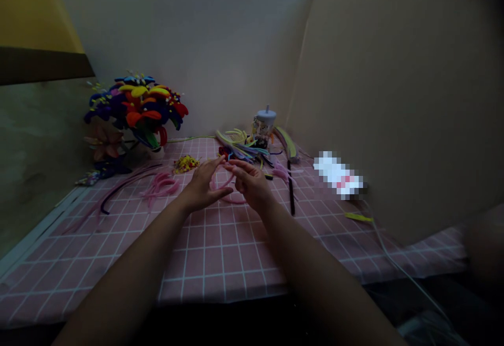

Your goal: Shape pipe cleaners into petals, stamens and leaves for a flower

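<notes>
Above the table my two hands meet around a pink pipe cleaner (225, 184), bent into a loop. My right hand (251, 182) has its thumb and index finger pinched on it. Stretched out on the other side, my left hand (201, 184) has its thumb apart, and its fingertips reach the top of the loop, near the right fingertips. Whether they touch the pipe cleaner is too dim to tell. Behind the hands is a pile of colourful pipe cleaners (244, 149). Left of them sits a heap of small yellow and red flower stamens (186, 164).
A bouquet of pipe cleaner flowers (142, 107) stands at back left. Pink pipe cleaners (161, 186) lie in front of it. A lidded cup (265, 123) stands behind the pile. At right are a blurred-out bright phone-like object (337, 175), a yellow strip (358, 217) and a cable (388, 254).
</notes>
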The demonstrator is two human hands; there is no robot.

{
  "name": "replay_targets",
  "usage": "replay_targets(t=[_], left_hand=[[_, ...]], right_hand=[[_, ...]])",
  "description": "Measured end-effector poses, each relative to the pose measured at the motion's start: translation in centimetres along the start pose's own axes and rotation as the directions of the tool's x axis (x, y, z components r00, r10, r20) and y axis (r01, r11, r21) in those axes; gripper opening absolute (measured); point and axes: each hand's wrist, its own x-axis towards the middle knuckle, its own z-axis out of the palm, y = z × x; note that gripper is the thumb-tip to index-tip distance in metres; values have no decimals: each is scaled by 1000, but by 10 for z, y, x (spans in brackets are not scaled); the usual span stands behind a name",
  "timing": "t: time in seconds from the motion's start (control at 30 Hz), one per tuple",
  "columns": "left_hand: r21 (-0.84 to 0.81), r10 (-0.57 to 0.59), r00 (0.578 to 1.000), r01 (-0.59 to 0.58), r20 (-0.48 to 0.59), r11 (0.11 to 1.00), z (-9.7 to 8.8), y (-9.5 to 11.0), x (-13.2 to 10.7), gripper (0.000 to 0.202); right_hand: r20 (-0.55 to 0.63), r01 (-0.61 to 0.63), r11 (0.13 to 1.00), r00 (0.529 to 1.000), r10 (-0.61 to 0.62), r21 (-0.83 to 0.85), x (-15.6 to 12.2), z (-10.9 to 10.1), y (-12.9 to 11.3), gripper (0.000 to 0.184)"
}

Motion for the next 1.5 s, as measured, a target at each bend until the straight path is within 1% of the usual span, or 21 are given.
replay_targets(t=[0.1, 0.17, 0.23, 0.3, 0.37, 0.47, 0.53, 0.63, 0.7, 0.83, 0.9, 1.0, 1.17, 1.23, 1.3, 1.33, 1.43, 1.5], left_hand=[[-25, 32, 999, -32, -12, 999, 3, 1, 1, 69], [-6, 61, 997, -61, -46, 998, 4, 6, 2, 62], [12, 74, 994, -73, -81, 997, 4, 10, 3, 51], [1, 56, 995, -56, -83, 998, 3, 12, 3, 39], [-24, -8, 999, 7, -41, 1000, 3, 11, 3, 32], [-1, -145, 988, 145, 43, 989, 5, 5, 2, 27], [47, -201, 978, 199, 62, 979, 5, 2, 3, 26], [90, -216, 975, 210, 59, 973, 5, 1, 4, 28], [105, -219, 973, 212, 68, 972, 5, 2, 4, 30], [118, -254, 964, 245, 73, 962, 6, 7, 2, 31], [91, -271, 960, 264, 69, 960, 7, 10, 2, 31], [-10, -278, 957, 280, 79, 960, 7, 15, 2, 32], [-144, -259, 951, 284, 169, 948, 2, 18, 4, 28], [-246, -253, 946, 300, 205, 922, 1, 14, 5, 27], [-370, -285, 921, 370, 264, 852, 1, 9, 5, 26], [-416, -323, 895, 432, 308, 800, 0, 7, 5, 25], [-493, -442, 778, 626, 447, 604, -2, 2, 0, 23], [-533, -473, 715, 699, 514, 477, -4, 0, -4, 23]], right_hand=[[40, -42, 998, 998, 40, 57, 0, -1, -3, 28], [73, -66, 994, 996, 60, 89, 0, -2, -3, 27], [120, -95, 989, 989, 82, 110, 0, -3, -3, 27], [159, -126, 986, 981, 108, 111, 1, -3, -1, 27], [158, -138, 986, 980, 122, 94, 1, -4, 1, 27], [117, -111, 993, 987, 106, 32, 2, -3, 5, 27], [116, -81, 995, 990, 86, -51, 2, -3, 7, 29], [141, -34, 977, 988, 65, -210, 1, -1, 10, 35], [137, 3, 958, 990, 39, -287, 1, 0, 11, 38], [96, 30, 948, 995, 1, -318, 3, 0, 14, 35], [89, 22, 948, 996, 6, -317, 5, -1, 14, 35], [84, 24, 943, 996, 4, -333, 7, -4, 16, 35], [29, 40, 951, 999, -32, -308, 12, -12, 17, 33], [-14, 40, 958, 999, -46, -284, 14, -14, 16, 34], [-55, 45, 964, 997, -61, -261, 16, -16, 14, 35], [-71, 51, 966, 995, -71, -252, 16, -16, 13, 35], [-92, 72, 967, 991, -97, -246, 18, -18, 10, 35], [-97, 74, 968, 990, -100, -242, 19, -19, 9, 35]])
